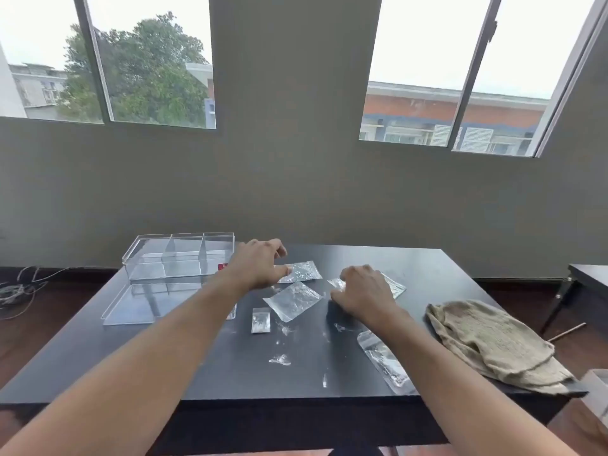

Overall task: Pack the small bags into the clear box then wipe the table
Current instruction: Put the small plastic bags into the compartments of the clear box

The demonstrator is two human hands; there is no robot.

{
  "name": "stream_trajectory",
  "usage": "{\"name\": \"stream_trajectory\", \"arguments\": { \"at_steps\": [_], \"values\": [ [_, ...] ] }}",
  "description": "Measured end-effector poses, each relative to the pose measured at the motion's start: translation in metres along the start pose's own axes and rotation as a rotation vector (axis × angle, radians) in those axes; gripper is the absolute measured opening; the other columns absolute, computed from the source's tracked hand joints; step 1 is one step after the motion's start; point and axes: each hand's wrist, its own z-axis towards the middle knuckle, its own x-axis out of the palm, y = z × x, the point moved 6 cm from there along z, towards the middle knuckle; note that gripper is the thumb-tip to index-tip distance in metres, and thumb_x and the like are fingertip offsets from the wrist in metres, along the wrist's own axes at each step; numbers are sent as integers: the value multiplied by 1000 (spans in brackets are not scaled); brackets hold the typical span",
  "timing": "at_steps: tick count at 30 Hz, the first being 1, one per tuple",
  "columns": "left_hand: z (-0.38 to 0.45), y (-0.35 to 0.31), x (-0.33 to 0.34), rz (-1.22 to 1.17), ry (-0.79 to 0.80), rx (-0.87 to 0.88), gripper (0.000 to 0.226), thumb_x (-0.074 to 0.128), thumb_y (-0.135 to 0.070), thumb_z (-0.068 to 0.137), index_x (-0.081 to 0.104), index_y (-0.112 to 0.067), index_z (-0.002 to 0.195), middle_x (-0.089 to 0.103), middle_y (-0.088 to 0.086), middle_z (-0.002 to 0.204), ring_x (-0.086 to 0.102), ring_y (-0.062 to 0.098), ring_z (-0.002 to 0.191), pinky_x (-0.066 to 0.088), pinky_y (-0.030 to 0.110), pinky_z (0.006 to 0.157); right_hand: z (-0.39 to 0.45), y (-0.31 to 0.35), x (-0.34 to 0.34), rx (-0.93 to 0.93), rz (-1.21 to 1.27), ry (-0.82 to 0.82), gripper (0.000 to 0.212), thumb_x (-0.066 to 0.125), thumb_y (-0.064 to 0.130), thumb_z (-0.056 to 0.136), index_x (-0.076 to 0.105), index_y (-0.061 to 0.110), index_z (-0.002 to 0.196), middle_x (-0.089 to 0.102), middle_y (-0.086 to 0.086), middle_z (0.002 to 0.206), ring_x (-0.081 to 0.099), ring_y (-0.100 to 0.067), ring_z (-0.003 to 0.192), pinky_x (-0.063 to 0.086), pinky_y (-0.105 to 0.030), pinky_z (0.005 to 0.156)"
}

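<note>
Unlabelled small bags (292, 300), clear box (179, 256)

Black table (378, 258), beige cloth (487, 343), clear box (179, 255)

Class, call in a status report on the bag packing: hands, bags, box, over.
Left hand open over one bag; right hand on another. Box open, empty; lid beside it. Cloth unused, powder spilled.

No readable text anywhere; small red label (222, 266) by clear box (179, 255) too blurred to read
</note>
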Motion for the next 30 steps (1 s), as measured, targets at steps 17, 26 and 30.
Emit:
{"name": "stream_trajectory", "arguments": {
  "at_steps": [17, 26, 30],
  "values": [
    [45, 6, 52, -74, 282, -220, 48, 80, -66, 68, 67, -22, 80, 79, -6, 79, 69, 16, 97, 41, 37, 90, 34, -15, 12, 14, 41, 35, 29, 59, 5, 77, 77, 13, 98, 73, -14, 98, 68, -38, 96, 58, -37, 81],
    [38, 9, 33, -355, 68, -208, 41, 76, -53, 75, 61, -14, 77, 63, -3, 72, 63, 25, 77, 48, 39, 70, 36, -11, 0, 24, 97, 36, 31, 61, 8, 75, 79, 20, 97, 75, -6, 100, 70, -32, 99, 56, -31, 79],
    [21, 34, -1, -694, -130, -195, 38, 71, -50, 73, 70, -12, 78, 74, 2, 70, 66, 18, 64, 58, 41, 72, 32, 13, -19, -40, 148, -123, 26, 62, 14, 79, 79, 21, 97, 75, -3, 94, 68, -29, 92, 53, -32, 75]
  ]
}}
